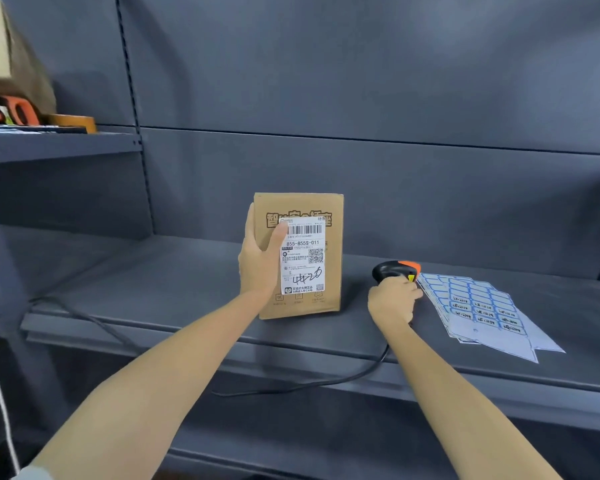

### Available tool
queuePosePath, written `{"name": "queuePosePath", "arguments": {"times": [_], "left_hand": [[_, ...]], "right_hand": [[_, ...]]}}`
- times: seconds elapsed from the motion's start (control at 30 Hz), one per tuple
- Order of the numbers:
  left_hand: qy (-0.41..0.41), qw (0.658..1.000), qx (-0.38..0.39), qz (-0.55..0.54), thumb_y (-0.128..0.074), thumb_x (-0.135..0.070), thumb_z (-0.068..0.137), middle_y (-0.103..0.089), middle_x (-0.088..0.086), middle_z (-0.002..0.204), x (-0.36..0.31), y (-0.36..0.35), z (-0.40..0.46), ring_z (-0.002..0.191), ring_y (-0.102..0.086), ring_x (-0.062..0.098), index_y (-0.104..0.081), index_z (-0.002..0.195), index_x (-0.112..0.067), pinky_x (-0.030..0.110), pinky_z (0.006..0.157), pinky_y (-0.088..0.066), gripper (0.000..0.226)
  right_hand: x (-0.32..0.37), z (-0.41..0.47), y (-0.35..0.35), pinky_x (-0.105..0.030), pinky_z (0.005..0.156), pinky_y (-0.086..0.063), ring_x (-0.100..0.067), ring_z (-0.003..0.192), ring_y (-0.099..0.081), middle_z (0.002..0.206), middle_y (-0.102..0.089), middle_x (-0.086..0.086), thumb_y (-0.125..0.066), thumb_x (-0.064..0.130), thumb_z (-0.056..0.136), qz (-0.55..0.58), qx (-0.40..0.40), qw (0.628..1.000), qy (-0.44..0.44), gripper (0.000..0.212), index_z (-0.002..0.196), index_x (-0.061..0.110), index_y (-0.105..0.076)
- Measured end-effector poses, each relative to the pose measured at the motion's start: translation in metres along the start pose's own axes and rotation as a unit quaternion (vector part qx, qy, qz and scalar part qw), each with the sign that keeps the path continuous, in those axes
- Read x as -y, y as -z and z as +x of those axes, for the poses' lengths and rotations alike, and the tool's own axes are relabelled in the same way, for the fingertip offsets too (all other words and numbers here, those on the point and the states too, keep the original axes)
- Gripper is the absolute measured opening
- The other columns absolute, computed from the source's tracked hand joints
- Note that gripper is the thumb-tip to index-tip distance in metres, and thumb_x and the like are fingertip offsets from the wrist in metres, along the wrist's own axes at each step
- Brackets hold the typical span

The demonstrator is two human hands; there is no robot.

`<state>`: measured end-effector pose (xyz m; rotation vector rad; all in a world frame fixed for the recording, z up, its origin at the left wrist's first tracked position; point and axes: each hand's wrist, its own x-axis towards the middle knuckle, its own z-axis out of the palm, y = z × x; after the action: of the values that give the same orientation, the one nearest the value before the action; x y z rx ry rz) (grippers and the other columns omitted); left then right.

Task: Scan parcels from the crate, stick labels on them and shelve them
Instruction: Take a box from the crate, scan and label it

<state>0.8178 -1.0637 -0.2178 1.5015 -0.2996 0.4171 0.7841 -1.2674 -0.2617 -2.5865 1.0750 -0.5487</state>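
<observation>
on the dark grey metal shelf (160,271), the left hand (257,265) is gripping a small, stiff, likely light brown cardboard parcel (305,258) by its left edge; the right hand (392,299) is clasping the black-and-orange scanner (395,270).

Shelf (187,282) and back panel: dark slate grey, plain.
Parcel (329,299), centre: tan-brown cardboard, darker brown block characters across top.
Shipping label (302,268) on parcel face: white, black barcode stripes, black QR squares, black handwritten scrawl.
Scanner (394,270), 3 o'clock of parcel: black body, orange top, small yellow patch.
Cable (291,386): black.
Label sheets (482,313), 3 o'clock of scanner: white, grid of blue-bordered stickers, black writing on lower rows.
Scissors (18,110), 10 o'clock: orange handles.
Tape roll (73,122) beside: brown.
Carton (11,57) above: tan.
</observation>
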Motion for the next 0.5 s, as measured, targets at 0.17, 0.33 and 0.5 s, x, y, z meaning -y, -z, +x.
{"name": "queuePosePath", "arguments": {"times": [0.17,0.33,0.5], "left_hand": [[0.018,0.998,0.049,-0.031,-0.056,-0.051,0.091,-0.059,-0.019,0.127,-0.003,0.005,0.001,0.119,-0.054,0.006,-0.023,0.147,-0.043,0.031,0.103,-0.039,0.065],[0.049,0.993,0.089,-0.066,-0.059,-0.043,0.091,-0.059,-0.017,0.129,-0.004,0.011,0.01,0.119,-0.055,0.005,-0.022,0.149,-0.04,0.032,0.106,-0.038,0.069],[0.051,0.992,0.085,-0.078,-0.057,-0.033,0.095,-0.058,-0.019,0.123,-0.01,0.009,0.016,0.111,-0.053,0.001,-0.021,0.151,-0.033,0.027,0.1,-0.034,0.066]], "right_hand": [[-0.005,-0.007,0.012,-0.045,0.101,-0.035,-0.042,0.121,-0.038,0.13,-0.043,-0.028,-0.054,0.017,0.092,0.166,-0.01,0.986,-0.023,0.052,0.132,-0.01,-0.034],[0.011,-0.018,0.041,-0.04,0.082,-0.049,-0.033,0.092,-0.06,0.108,-0.061,-0.019,-0.056,0.038,0.074,0.495,-0.007,0.864,-0.093,0.053,0.113,0.005,-0.046],[0.022,-0.071,0.075,-0.028,0.055,-0.042,-0.014,0.049,-0.048,0.062,-0.057,-0.006,-0.056,0.025,0.088,0.644,0.095,0.759,0.0,0.018,0.098,0.011,-0.052]]}}
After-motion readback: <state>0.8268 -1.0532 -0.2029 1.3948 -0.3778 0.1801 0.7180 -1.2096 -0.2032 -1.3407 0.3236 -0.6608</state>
